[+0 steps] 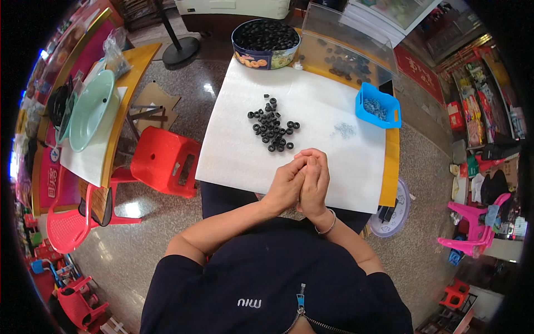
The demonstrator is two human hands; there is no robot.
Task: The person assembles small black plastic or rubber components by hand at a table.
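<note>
Above the near part of a white sheet (233,158) on the table, my left hand (286,183) and my right hand (315,186) are pressed together, palms facing and fingers closed. Anything between them is hidden. Just beyond my fingertips lies a loose pile of small black rings (271,129), some showing a round hole. To the right of the pile, a thin scatter of tiny bluish pieces (345,131) rests on the sheet. A blue plastic basket (364,118) at the right edge holds more such tiny pieces (375,108).
An oval tin (260,60) full of black pieces stands at the far edge, beside a clear bin (356,44) with dark pieces inside. To the left are a red stool (151,153) and a side table bearing a green basin (111,111). A pink chair (473,228) stands right.
</note>
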